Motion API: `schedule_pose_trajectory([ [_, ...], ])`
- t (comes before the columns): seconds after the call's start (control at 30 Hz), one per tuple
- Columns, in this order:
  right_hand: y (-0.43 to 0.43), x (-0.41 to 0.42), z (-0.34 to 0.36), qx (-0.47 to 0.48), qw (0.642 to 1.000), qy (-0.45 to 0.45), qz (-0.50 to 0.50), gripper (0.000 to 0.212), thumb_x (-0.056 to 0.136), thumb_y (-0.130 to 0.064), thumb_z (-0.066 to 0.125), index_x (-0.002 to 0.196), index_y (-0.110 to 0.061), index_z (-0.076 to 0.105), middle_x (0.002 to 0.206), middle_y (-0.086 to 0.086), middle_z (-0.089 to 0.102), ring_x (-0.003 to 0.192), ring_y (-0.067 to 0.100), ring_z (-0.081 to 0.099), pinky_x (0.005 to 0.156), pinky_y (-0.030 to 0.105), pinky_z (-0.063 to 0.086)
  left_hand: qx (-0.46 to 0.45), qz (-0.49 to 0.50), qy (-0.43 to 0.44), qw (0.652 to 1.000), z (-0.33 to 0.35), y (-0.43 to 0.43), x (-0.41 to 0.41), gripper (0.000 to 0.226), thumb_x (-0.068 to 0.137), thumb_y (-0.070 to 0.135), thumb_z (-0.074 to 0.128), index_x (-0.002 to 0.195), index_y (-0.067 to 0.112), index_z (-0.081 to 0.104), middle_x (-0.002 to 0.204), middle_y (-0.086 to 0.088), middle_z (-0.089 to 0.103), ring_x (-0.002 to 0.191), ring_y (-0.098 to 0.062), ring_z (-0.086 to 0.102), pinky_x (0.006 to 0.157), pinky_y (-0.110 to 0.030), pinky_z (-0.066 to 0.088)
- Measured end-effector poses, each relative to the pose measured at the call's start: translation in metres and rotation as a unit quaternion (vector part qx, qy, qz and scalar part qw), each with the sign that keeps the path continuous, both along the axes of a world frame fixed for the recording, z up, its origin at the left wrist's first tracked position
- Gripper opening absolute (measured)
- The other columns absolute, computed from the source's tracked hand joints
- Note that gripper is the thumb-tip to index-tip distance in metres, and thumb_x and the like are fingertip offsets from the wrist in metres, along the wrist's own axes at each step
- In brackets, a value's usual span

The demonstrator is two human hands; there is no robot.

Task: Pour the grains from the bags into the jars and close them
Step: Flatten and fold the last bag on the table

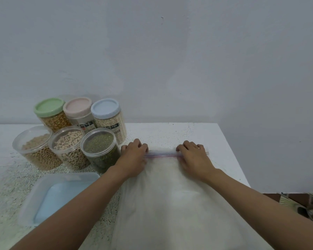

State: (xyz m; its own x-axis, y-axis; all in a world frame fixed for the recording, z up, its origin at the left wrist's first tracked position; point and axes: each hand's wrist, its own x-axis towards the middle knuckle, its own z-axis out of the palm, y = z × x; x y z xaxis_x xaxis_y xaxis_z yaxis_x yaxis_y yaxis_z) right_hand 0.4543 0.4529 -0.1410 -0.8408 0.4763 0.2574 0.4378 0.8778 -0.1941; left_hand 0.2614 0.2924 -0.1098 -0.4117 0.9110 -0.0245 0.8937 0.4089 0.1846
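Observation:
A large clear zip bag (170, 201) of pale grain lies flat on the table before me, its pink-and-blue zip strip (163, 155) at the far end. My left hand (134, 157) and my right hand (193, 156) pinch that strip at its two ends, fingers curled over it. To the left stand three lidless jars: tan beans (38, 150), pale speckled beans (69, 150) and green mung beans (101, 150). Behind them are three closed jars with a green lid (49, 107), a pink lid (77, 106) and a blue lid (105, 108).
A translucent blue tray (49, 197) sits at the near left. The speckled white table (170, 132) ends at a right edge near my right forearm, and a pale wall rises right behind the jars. Patterned floor shows at the lower right.

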Motion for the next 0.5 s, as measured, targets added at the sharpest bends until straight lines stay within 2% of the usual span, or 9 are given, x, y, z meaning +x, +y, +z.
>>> schedule_pose_trajectory([
  [0.1, -0.001, 0.004, 0.000, -0.011, 1.000, 0.002, 0.004, 0.014, 0.086, -0.014, 0.055, 0.100, -0.015, 0.059, 0.094, -0.002, 0.053, 0.086, 0.027, 0.052, 0.081, 0.039, 0.033, 0.006, -0.016, -0.007, 1.000, 0.005, -0.006, 0.000, 0.025, 0.096, 0.027, 0.058, 0.119, 0.025, 0.048, 0.122, 0.001, 0.050, 0.114, -0.022, 0.049, 0.101, -0.040, 0.029],
  [0.2, -0.005, 0.009, 0.001, -0.024, 1.000, 0.005, 0.006, 0.013, 0.089, -0.024, 0.048, 0.097, -0.019, 0.056, 0.092, -0.005, 0.053, 0.086, 0.023, 0.051, 0.084, 0.040, 0.037, 0.029, -0.033, 0.014, 0.999, 0.009, -0.017, 0.004, 0.022, 0.097, 0.025, 0.057, 0.116, 0.026, 0.046, 0.114, 0.005, 0.060, 0.111, -0.022, 0.052, 0.102, -0.041, 0.032],
  [0.3, -0.009, 0.011, 0.004, -0.035, 0.999, 0.001, 0.012, 0.028, 0.089, -0.038, 0.036, 0.096, -0.019, 0.056, 0.095, -0.005, 0.056, 0.087, 0.023, 0.052, 0.085, 0.040, 0.038, 0.067, -0.045, 0.035, 0.996, 0.009, -0.028, 0.007, 0.022, 0.096, 0.023, 0.059, 0.116, 0.027, 0.050, 0.109, 0.008, 0.062, 0.109, -0.021, 0.053, 0.097, -0.040, 0.033],
  [0.4, -0.011, 0.014, 0.008, -0.043, 0.999, -0.018, 0.020, 0.042, 0.090, -0.048, 0.028, 0.097, -0.020, 0.057, 0.097, -0.005, 0.059, 0.092, 0.021, 0.052, 0.091, 0.039, 0.035, 0.104, -0.053, 0.019, 0.993, 0.012, -0.036, 0.005, 0.021, 0.097, 0.019, 0.058, 0.117, 0.024, 0.055, 0.104, 0.006, 0.058, 0.104, -0.021, 0.054, 0.089, -0.038, 0.037],
  [0.5, -0.013, 0.012, 0.009, -0.039, 0.999, -0.032, 0.022, 0.043, 0.095, -0.051, 0.024, 0.094, -0.020, 0.053, 0.094, -0.007, 0.056, 0.092, 0.020, 0.050, 0.091, 0.038, 0.032, 0.030, -0.051, -0.002, 0.998, 0.015, -0.037, 0.002, 0.030, 0.099, 0.018, 0.053, 0.128, 0.023, 0.049, 0.109, 0.001, 0.058, 0.105, -0.025, 0.057, 0.090, -0.040, 0.043],
])
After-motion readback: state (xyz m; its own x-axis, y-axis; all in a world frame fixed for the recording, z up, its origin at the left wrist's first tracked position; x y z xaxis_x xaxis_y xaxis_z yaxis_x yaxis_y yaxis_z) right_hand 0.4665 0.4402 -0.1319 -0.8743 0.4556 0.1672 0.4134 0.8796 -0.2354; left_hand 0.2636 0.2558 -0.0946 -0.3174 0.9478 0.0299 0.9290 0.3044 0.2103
